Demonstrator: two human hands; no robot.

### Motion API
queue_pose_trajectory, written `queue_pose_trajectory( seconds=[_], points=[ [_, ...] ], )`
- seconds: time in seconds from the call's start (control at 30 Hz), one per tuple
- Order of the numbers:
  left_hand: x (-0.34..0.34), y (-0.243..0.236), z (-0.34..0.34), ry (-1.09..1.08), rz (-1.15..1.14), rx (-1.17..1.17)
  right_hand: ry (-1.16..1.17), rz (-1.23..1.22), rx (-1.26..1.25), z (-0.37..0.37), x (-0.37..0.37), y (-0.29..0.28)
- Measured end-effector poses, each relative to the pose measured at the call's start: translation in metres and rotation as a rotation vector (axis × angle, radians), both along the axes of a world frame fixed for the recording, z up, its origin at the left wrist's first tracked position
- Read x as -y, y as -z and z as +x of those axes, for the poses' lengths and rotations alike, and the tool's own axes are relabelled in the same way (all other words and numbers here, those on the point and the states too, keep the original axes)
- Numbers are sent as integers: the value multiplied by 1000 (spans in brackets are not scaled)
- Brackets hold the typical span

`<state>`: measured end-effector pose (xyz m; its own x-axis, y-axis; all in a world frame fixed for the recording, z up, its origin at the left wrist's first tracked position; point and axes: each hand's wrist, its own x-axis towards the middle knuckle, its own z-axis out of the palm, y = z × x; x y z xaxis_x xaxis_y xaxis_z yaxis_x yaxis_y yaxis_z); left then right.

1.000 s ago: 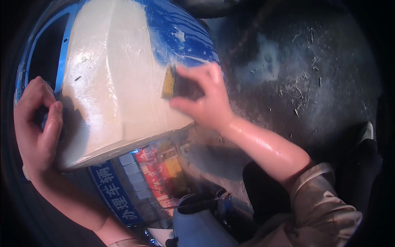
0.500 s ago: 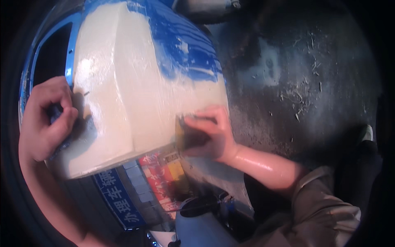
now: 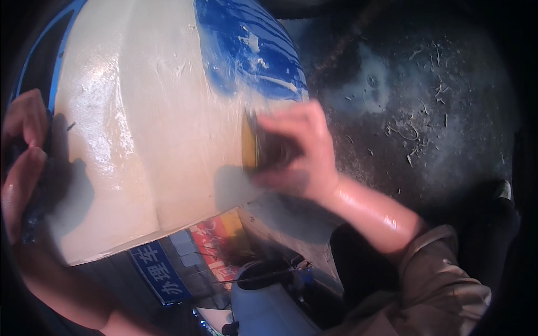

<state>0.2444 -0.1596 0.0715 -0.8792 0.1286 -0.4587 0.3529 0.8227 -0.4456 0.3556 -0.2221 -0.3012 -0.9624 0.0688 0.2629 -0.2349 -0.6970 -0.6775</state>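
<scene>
A vehicle body panel (image 3: pixel 168 157) fills the left and middle, its wet cream-coloured coating bordered by glossy blue paint (image 3: pixel 252 47) toward the far right. My right hand (image 3: pixel 308 154) grips a yellow-edged sanding block (image 3: pixel 250 147), with the yellow side toward the cream surface. Fingers hide the block's far side, and motion blurs them a little. At the far left, by the blue window frame, my left hand (image 3: pixel 25 143) is closed around a dark bluish bundle (image 3: pixel 42 196), wet-looking and mostly in shadow; its kind cannot be made out.
Dark wet floor (image 3: pixel 386 151) with pale scraps lies to the right. Below the panel's lower edge are a blue sign (image 3: pixel 159 271), a red and yellow sign (image 3: pixel 216 241) and a pale grey rounded object (image 3: pixel 269 308). My shoe (image 3: pixel 504 190) shows at right.
My right hand has moved the block slightly upward on the panel. My left hand has shifted left, toward the picture's rim. The view has tilted slightly, bringing the panel closer.
</scene>
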Motion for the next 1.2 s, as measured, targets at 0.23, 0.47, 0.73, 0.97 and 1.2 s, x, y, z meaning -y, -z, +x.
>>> queue_pose_trajectory(
  seconds=[0.23, 0.47, 0.73, 0.97, 1.2],
  points=[
    [15, -57, -25, -141, -494, 24, 40, 25, -149, 23, -8, 5],
    [7, -12, 42, -571, 199, -457, -33, -45, 128, -14, 23, -12],
    [5, -45, -27, -385, -421, -137, 75, -25, -43, 48, -5, -11],
    [24, -32, -17, -243, -420, -374, -77, -34, 101, -38, 17, 2],
    [35, -35, -28, -242, -384, -242, 80, 28, -14, 27, 3, -5]
  ],
)
